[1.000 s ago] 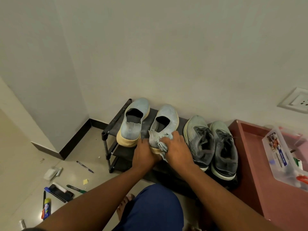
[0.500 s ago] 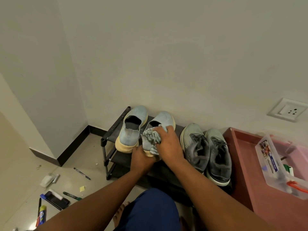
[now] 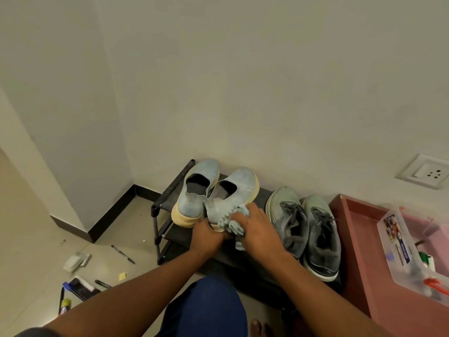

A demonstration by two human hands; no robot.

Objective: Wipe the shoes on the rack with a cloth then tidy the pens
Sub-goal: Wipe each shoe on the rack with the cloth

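Wiping stage: left hand [image 3: 209,235] grips blue shoe [image 3: 233,193] heel, right hand [image 3: 255,224] presses cloth [image 3: 233,224] on it; grey pair [image 3: 306,229], floor pens [image 3: 122,254] look untouched

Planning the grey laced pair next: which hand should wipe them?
Right, probably. The right hand already presses the pale blue cloth and lies beside the grey laced shoes; the left hand steadies the light-blue slip-on shoe.

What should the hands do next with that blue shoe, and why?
Probably sweep the cloth forward from the heel toward the toe of the light blue shoe. The right hand presses the cloth only at the heel end, while the left hand grips the heel, steadying it. The toe looks untouched, and the grey shoes wait.
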